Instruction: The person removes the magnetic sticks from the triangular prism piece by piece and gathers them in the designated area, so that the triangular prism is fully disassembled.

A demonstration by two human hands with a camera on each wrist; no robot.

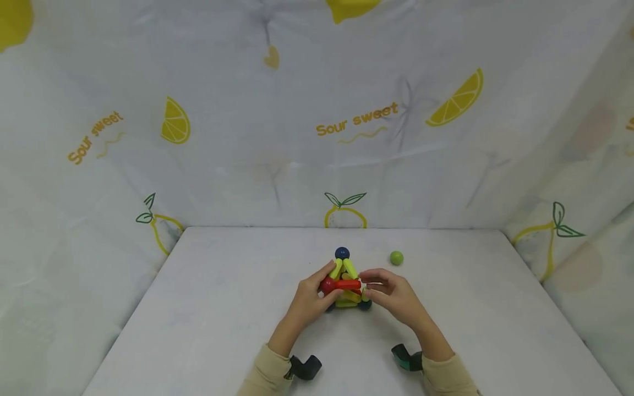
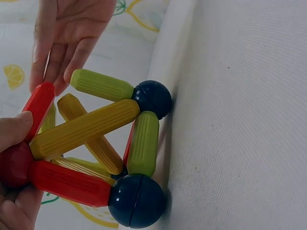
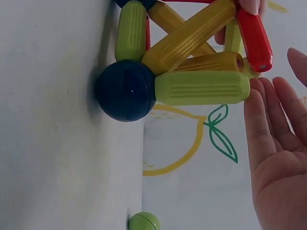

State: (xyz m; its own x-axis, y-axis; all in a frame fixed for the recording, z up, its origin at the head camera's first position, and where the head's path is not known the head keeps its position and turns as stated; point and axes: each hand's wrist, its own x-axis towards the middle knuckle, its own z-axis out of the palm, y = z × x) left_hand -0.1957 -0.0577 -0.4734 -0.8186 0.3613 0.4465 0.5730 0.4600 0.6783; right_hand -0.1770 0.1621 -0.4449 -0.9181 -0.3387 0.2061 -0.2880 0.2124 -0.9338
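Observation:
A frame of magnetic sticks and balls [image 1: 351, 297] in yellow, green, red and dark blue stands on the table. My left hand [image 1: 308, 300] holds the red ball [image 2: 14, 165] at its near upper joint, between thumb and fingers. From that ball a red stick [image 1: 348, 284] points right, its far end free in the right wrist view. My right hand [image 1: 396, 297] is beside the frame with fairly straight fingers. Its fingertips are right at the upper end of a light green stick [image 3: 204, 87], which rises from a dark blue ball [image 3: 127, 91] on the table.
A loose green ball [image 1: 397, 258] lies on the white table [image 1: 213, 313], behind and right of the frame. Another dark blue ball [image 1: 342, 253] tops the light green sticks at the back. Lemon-printed cloth [image 1: 297, 165] hangs behind and along both sides.

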